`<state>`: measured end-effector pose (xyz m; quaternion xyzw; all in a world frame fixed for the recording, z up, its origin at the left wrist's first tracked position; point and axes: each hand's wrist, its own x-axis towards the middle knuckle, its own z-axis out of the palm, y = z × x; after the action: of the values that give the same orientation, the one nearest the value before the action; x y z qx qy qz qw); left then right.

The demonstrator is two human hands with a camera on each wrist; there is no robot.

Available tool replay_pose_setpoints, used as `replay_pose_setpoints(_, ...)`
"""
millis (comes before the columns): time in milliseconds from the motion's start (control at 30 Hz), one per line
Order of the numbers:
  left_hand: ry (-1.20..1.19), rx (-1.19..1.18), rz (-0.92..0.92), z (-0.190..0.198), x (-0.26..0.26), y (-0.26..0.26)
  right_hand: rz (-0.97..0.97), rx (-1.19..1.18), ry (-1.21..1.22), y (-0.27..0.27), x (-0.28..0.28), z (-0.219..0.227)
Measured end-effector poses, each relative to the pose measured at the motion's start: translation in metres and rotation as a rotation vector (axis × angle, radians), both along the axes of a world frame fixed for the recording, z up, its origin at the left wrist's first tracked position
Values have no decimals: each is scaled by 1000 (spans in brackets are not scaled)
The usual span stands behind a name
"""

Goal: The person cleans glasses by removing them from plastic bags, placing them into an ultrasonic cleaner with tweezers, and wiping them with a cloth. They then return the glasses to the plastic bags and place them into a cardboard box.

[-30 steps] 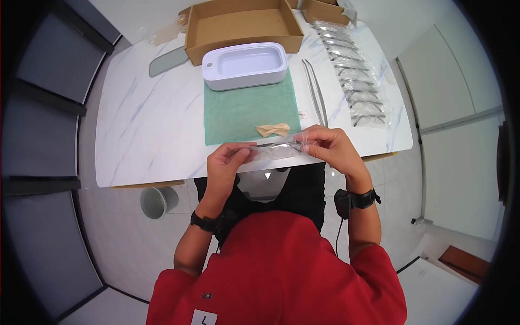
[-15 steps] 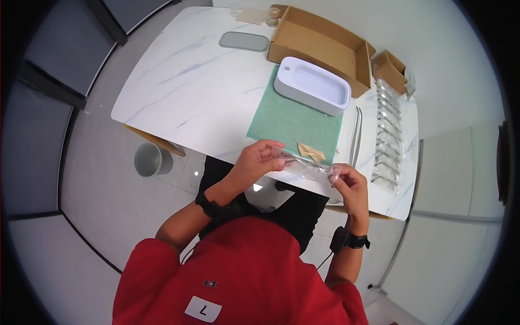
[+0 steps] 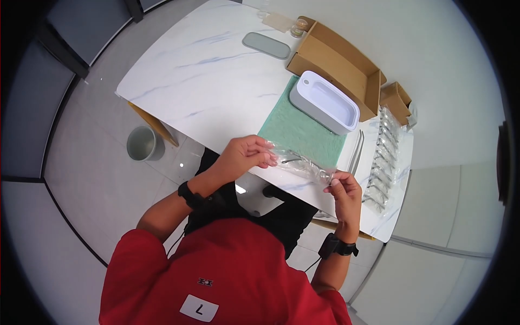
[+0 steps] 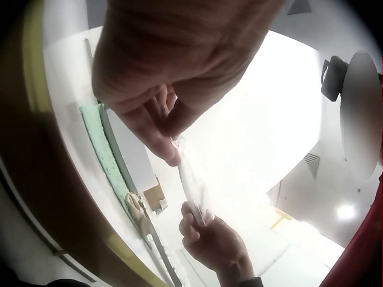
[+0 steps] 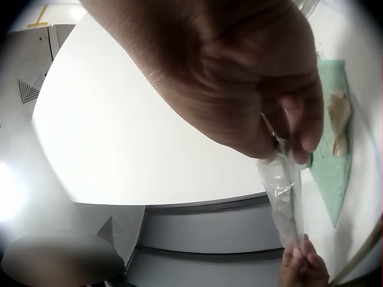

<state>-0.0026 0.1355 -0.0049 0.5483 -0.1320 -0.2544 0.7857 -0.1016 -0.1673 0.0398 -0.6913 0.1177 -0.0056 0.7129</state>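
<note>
A clear plastic bag (image 3: pixel 303 167) with a pair of dark-framed eyeglasses inside is stretched between my hands above the table's front edge. My left hand (image 3: pixel 242 157) pinches one end between thumb and fingers. At the other end, my right hand (image 3: pixel 346 194) grips the plastic, thumb on top. Seen from the right wrist, the bag (image 5: pixel 281 191) is crinkled and shiny. Behind it lies a green cloth (image 3: pixel 279 123), bearing a pale lilac tub (image 3: pixel 303 96). A crumpled beige cloth (image 5: pixel 339 122) rests on the green one, hidden by the bag in the head view.
Long metal tweezers (image 3: pixel 358 151) lie right of the green cloth. Beyond them runs a row of bagged eyeglasses (image 3: pixel 383 162). An open cardboard box (image 3: pixel 346 64) and a smaller carton (image 3: pixel 395 103) stand behind. A grey lid (image 3: pixel 266 45) lies back left; a bin (image 3: pixel 143 143) stands on the floor.
The head view has turned, shifting the table scene rightward. Both hands keep hold of the bag, which now slants down toward the right hand instead of lying level.
</note>
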Motion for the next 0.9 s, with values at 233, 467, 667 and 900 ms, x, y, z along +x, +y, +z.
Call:
replay_pose_setpoints(233, -53, 85, 137, 1, 36, 36, -107, 34, 4, -7, 8, 4)
replay_pose_setpoints(467, -100, 159, 302, 25, 149, 73, -223, 56, 26, -17, -7, -8)
replay_pose_setpoints(667, -103, 355, 323, -21, 262, 64, -280, 41, 94, -23, -30, -14)
replay_pose_setpoints(900, -614, 966, 616, -50, 299, 63, -338, 93, 44, -21, -50, -13)
